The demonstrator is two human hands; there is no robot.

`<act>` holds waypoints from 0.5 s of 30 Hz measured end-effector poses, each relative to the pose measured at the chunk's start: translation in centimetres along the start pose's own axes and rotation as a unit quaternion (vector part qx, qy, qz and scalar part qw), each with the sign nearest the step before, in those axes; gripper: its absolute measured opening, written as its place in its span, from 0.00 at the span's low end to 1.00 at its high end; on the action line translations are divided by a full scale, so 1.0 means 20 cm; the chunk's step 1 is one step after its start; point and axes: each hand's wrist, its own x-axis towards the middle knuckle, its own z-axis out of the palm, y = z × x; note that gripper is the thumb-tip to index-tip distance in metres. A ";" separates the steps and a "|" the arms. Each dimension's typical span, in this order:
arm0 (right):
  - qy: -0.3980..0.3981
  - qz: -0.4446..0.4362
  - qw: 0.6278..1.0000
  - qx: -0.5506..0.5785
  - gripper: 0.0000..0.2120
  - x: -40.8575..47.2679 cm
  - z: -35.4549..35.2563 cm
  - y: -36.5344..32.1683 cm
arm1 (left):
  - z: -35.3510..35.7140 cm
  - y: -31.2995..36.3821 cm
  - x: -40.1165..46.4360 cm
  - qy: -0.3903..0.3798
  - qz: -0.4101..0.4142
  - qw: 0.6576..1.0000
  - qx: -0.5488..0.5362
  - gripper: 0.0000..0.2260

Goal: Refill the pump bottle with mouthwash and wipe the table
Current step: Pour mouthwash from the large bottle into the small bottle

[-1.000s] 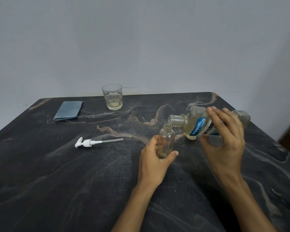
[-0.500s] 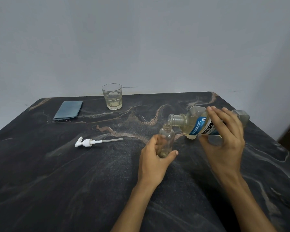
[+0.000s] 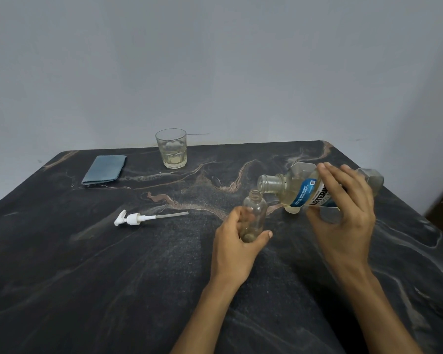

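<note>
Item 1: pump bottle, sm. clear plastic, upright on table, centre-right. Neck open, no pump fitted. A little pale liquid at the bottom.
Item 2: left hand, fingers and thumb curled round lower half of pump bottle, holding it steady; thumb tip on the bottle's right side.
Item 3: mouthwash bottle, lg. clear, blue/white label, tipped nearly horizontal, mouth pointing left and sitting just above and right of pump bottle's neck. No cap on. Pale yellow liquid pooled along its lower side. Whether a stream is running: cannot tell.
Item 4: right hand, wrapped over the mouthwash bottle's body from the near side, fingers spread across the label, thumb beneath.
Item 5: pump head, white w/ dip tube, lying on its side, well left of pump bottle, tube pointing right.
Item 6: glass, upright nr. far edge, pale liquid approx. one-third up.
Item 7: cloth, blue-grey, folded flat, far left, beside the glass but apart.
Surface: dark stone w/ tan veining.
</note>
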 end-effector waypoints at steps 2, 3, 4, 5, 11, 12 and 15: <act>-0.001 0.001 1.000 -0.004 0.39 0.00 0.00 0.00 | 0.00 0.00 0.00 0.000 0.000 1.000 -0.001 0.17; -0.002 0.001 1.000 -0.005 0.39 0.00 0.00 0.00 | 0.00 0.00 0.00 0.000 0.001 1.000 -0.002 0.17; -0.003 0.001 1.000 -0.005 0.39 0.00 0.00 0.00 | 0.00 0.00 0.00 0.000 0.001 1.000 -0.002 0.17; -0.003 0.001 1.000 -0.005 0.39 0.00 -0.01 0.00 | 0.00 0.00 0.00 -0.001 0.001 1.000 -0.001 0.17; -0.003 0.000 1.000 -0.002 0.40 0.01 -0.01 -0.01 | 0.00 0.01 0.00 -0.001 0.000 1.000 0.000 0.17; -0.002 0.000 1.000 0.000 0.40 0.01 -0.01 -0.01 | 0.00 0.01 0.00 0.000 0.001 1.000 0.000 0.17; -0.001 0.000 1.000 0.003 0.39 0.01 -0.01 -0.02 | 0.00 0.01 0.00 0.002 0.002 1.000 0.000 0.16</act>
